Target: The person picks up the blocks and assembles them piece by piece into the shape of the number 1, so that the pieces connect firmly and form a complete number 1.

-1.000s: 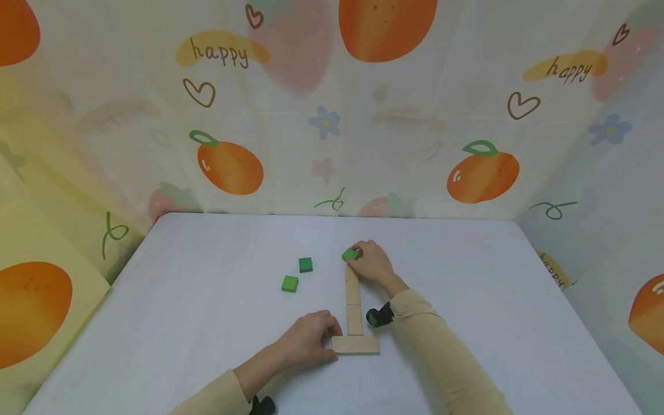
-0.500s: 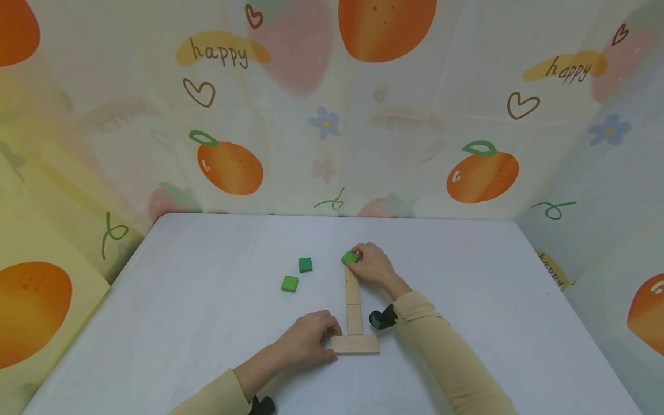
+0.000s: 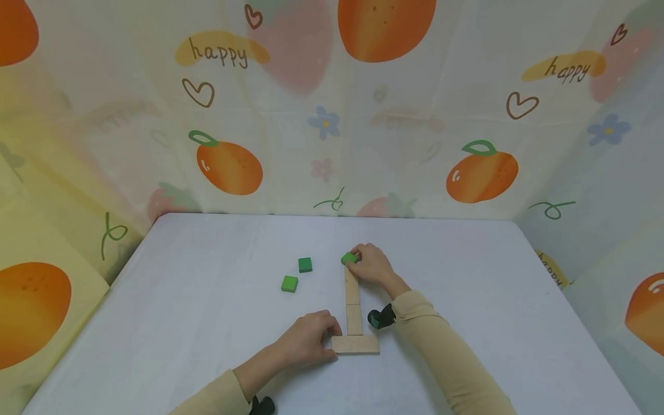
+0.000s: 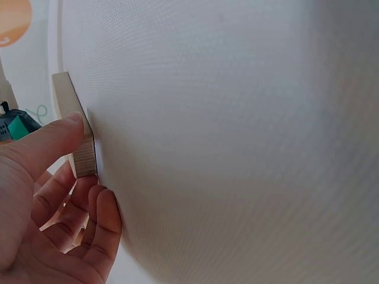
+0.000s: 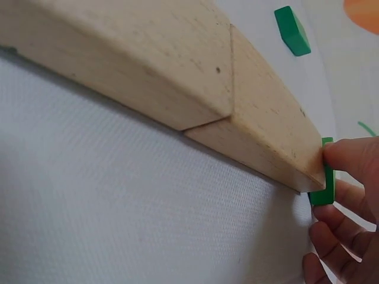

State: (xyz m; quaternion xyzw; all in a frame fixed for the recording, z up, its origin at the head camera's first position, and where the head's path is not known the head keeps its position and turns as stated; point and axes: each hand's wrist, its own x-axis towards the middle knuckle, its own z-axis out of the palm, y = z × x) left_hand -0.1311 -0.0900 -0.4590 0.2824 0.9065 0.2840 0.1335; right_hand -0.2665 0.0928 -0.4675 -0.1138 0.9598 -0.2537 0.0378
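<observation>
In the head view, my right hand (image 3: 374, 264) pinches a green block (image 3: 349, 258) at the far end of a line of two wooden blocks. The right wrist view shows this green block (image 5: 322, 192) against the end of the farther wooden block (image 5: 275, 112). My left hand (image 3: 307, 339) holds the left end of a wooden block (image 3: 355, 345) lying crosswise at the near end of the line. In the left wrist view, my thumb is on one side of this wooden block (image 4: 76, 112) and fingers on the other. The nearer lengthwise block (image 3: 354, 320) meets the crosswise one.
Two more green blocks lie left of the line: a darker one (image 3: 305, 264) and a lighter one (image 3: 289, 283). All rest on a white tabletop (image 3: 218, 276). Behind it hangs a fruit-printed cloth (image 3: 290, 161). Dark devices (image 3: 381, 317) are worn at the wrists.
My right hand has drawn the green block slightly toward me, up to the end of the wooden line. My left hand and the wooden blocks have stayed in place.
</observation>
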